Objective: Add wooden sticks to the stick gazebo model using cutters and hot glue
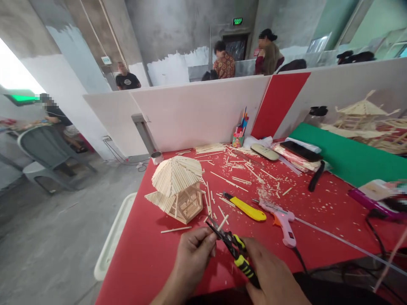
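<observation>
A short wooden stick (pixel 224 221) is above the near part of the red bench (pixel 127 267), closer to its left edge than its right, at the blades of black-and-yellow cutters (pixel 243 264). The left hand (pixel 196 250) pinches its lower end between thumb and forefinger; the right hand (pixel 271 269) has its fingers curled round the cutters' handles. Whether the blades bite the wood cannot be told. The stick should be very light, stiff and dry, barely slippery, yet thin enough to snap if bent; the best hold is probably a fingertip pinch near one end, well clear of the blades. The little stick house (pixel 178 182) by the bench's left edge looks light but fragile at its roof rim, so the sturdier base would be the safer place to hold it. Near the far edge, a patterned cup (pixel 238 140) holds upright pens and other slim items. At the far left corner is a small tin (pixel 157 157); its contents cannot be made out. A beige case (pixel 264 151) near the far edge appears closed, its inside hidden.
</observation>
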The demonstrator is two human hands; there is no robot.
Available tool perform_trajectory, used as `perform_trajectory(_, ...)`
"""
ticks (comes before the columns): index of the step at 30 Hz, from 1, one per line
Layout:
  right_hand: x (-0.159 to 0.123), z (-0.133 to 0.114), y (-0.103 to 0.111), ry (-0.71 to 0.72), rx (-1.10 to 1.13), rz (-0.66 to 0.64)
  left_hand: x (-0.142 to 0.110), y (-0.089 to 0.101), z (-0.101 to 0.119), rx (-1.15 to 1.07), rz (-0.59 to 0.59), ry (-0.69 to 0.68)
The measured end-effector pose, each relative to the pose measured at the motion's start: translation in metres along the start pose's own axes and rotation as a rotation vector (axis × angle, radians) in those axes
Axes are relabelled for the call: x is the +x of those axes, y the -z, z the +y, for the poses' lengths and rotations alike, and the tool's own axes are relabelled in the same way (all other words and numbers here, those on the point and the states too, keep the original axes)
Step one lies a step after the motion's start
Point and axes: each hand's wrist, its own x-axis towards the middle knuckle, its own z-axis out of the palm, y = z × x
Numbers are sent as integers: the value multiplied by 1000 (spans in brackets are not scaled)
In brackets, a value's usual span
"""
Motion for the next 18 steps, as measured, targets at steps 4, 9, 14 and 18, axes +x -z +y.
perform_trajectory(4,1,-12,13,-73,44,-67,3,4,-3,37,51,-42)
perform_trajectory(9,2,-31,39,-204,156,-189,5,6,-4,124,54,-104)
perform_trajectory(14,-1,-36,41,-320,433,-294,7,4,-13,129,12,-191)
perform_trajectory(18,-6,-30,28,-632,1029,-519,12,4,-22,92,-3,-211)
